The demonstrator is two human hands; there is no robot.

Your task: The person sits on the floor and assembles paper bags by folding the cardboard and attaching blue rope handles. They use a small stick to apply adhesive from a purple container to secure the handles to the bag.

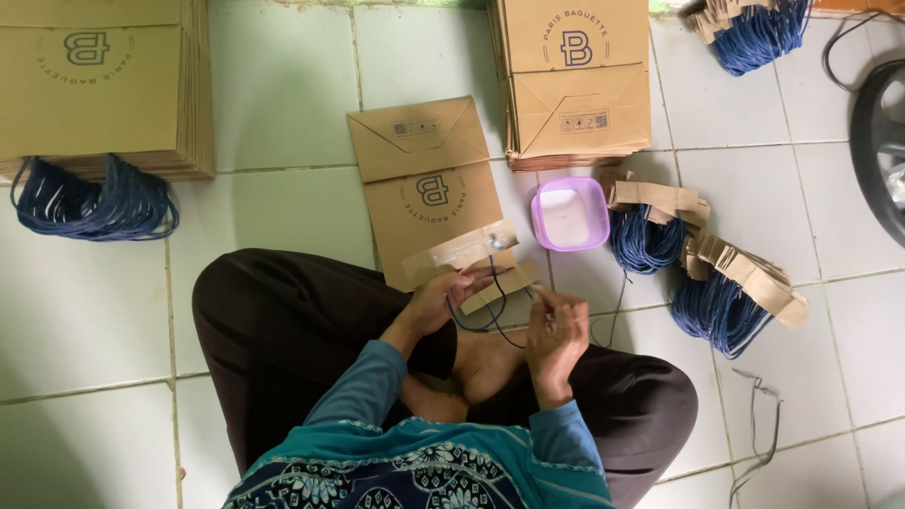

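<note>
A flat brown paper bag (426, 184) lies on the tiled floor in front of my crossed legs. My left hand (441, 300) grips a brown paper strip (462, 251) with a blue cord handle (490, 316) hanging from it, held over the bag's near edge. My right hand (554, 335) is closed beside it, pinching a second paper strip (500, 287) end and the cord. A small purple tub (569, 214) with white paste stands just right of the bag.
A stack of finished bags with blue handles (104, 94) sits at the far left, another bag stack (577, 80) at the top centre. Bundles of blue cord handles with paper strips (702, 273) lie to the right. A dark fan base (881, 141) is at the right edge.
</note>
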